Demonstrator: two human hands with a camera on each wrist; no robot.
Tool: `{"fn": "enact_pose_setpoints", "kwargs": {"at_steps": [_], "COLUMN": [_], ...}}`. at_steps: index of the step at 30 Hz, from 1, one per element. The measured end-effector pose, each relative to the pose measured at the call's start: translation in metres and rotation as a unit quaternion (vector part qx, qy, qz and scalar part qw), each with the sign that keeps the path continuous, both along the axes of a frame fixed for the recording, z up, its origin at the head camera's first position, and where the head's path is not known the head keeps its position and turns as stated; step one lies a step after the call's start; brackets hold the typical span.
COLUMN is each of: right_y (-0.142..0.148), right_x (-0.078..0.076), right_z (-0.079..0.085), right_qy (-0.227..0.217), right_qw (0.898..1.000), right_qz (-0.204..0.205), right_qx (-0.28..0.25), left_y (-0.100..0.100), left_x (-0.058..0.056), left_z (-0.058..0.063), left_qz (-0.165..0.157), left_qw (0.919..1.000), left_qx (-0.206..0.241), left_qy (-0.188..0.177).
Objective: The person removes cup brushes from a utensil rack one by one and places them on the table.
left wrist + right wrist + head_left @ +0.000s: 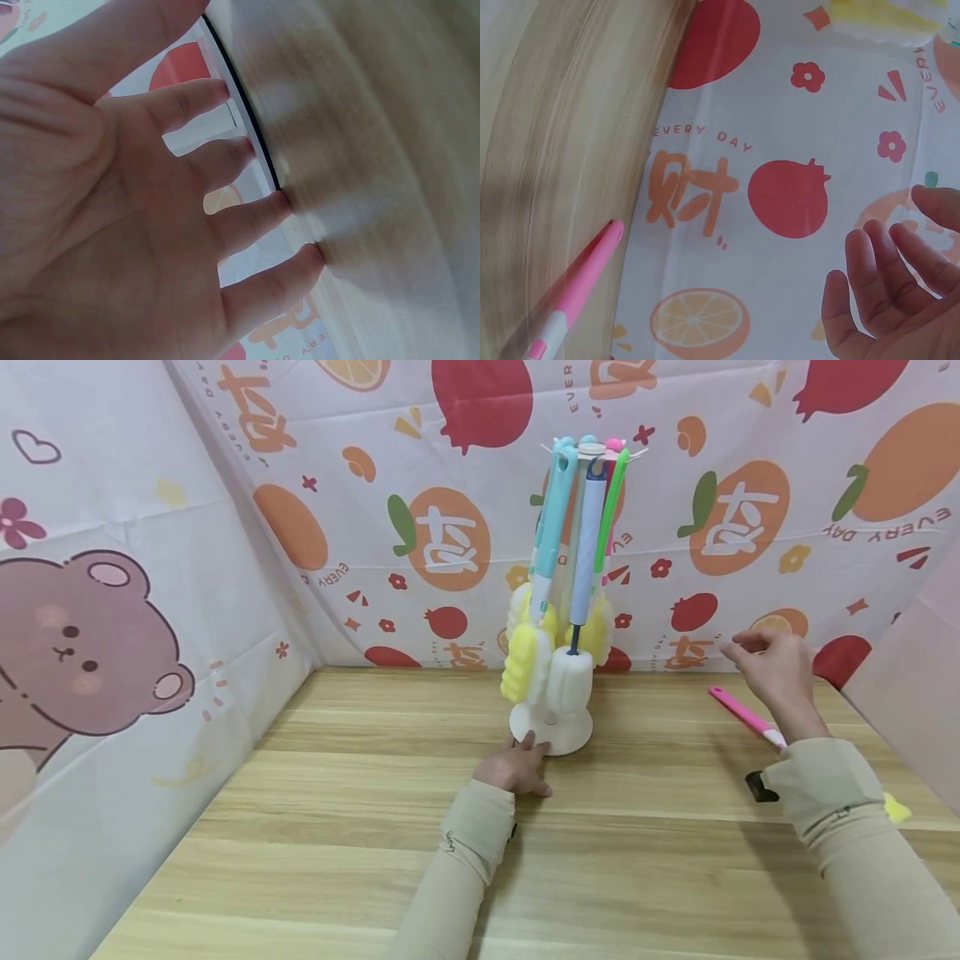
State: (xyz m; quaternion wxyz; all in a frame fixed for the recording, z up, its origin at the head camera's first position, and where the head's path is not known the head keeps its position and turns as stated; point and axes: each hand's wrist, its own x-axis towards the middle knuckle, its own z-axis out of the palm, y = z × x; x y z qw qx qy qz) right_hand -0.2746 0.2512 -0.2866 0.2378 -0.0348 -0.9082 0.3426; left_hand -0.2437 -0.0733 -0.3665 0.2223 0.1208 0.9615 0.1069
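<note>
A white rotating-style stand (572,739) holds several hanging sponge brushes near the back of the table. My left hand (515,766) is spread low at the front of its round base, fingertips right at the rim; in the left wrist view the left hand (135,187) has its fingers apart. To the right, my right hand (776,672) hovers with loosely bent fingers and nothing in them. Beneath it lies a brush with a pink handle (742,710), partly hidden by the sleeve. In the right wrist view that pink handle (585,274) lies well apart from the right hand (900,300).
On the stand hang a teal-handled brush (557,518), a pale blue-handled brush (588,543) and a green-handled one (611,514), with white and yellow sponge heads. A fruit-print cloth (360,568) closes off the back of the wooden table (337,827). A bear-print cloth (82,643) hangs at left.
</note>
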Motion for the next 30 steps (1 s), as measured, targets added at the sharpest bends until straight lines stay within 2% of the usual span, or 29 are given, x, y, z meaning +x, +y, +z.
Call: {"fn": "enact_pose_setpoints", "kwargs": {"at_steps": [10, 19, 30], "right_y": [-0.003, -0.016, -0.025], "right_x": [0.0, 0.005, 0.006], "right_z": [0.004, 0.012, 0.016], "right_qy": [-0.017, -0.001, 0.01], "right_qw": [1.0, 1.0, 0.998], "right_qz": [0.003, 0.007, 0.027], "right_qx": [-0.015, -0.022, -0.054], "left_y": [0.001, -0.001, 0.0], "left_x": [-0.001, 0.0, 0.0], "left_z": [0.001, 0.0, 0.0], "left_qz": [0.005, 0.003, 0.005], "left_qw": [1.0, 1.0, 1.0], "left_qx": [0.006, 0.002, 0.004], "left_qy": [-0.003, -0.003, 0.0]}}
